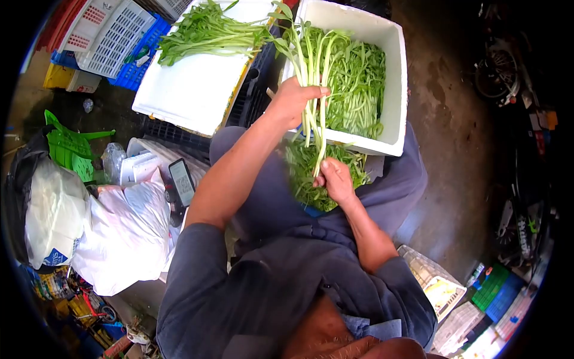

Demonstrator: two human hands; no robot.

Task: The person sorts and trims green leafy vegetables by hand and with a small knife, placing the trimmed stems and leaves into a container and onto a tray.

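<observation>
My left hand is closed round a bunch of long-stemmed leafy greens, thumb across the pale stems. The leaves point away from me, over the near left corner of a white foam box. Just below, my right hand pinches the lower stem ends of the same bunch. Inside the box lies a thick layer of similar greens. Between my knees, under the hands, is another pile of leafy greens, partly hidden by my hands and the box.
To the left, a white foam lid carries a laid-out bunch of greens. Stacked plastic crates stand beyond it. A phone, a white bag and a green plastic item are at my left; more crates sit at right.
</observation>
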